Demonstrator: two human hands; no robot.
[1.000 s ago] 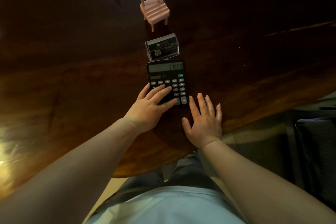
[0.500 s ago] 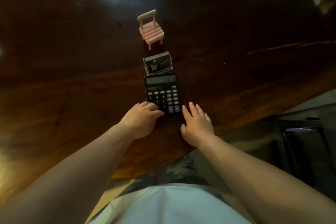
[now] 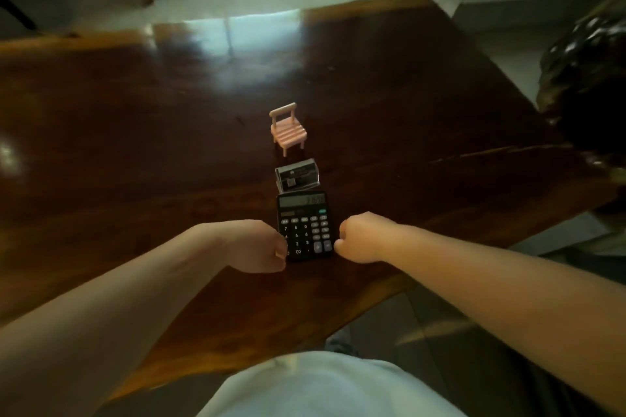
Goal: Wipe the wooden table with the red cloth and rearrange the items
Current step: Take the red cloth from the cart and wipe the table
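Three small items stand in a line down the middle of the dark wooden table: a black calculator nearest the person, a clear card holder just beyond it, then a pink toy chair (upright, its back toward the far edge). The left hand and right hand are curled into fists against the calculator's two sides; neither grips anything.

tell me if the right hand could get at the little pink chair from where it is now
Probably yes. The right hand sits curled beside the calculator, and the pink chair stands farther out past the clear card holder. Reaching over or around those looks open, though it is a stretch.
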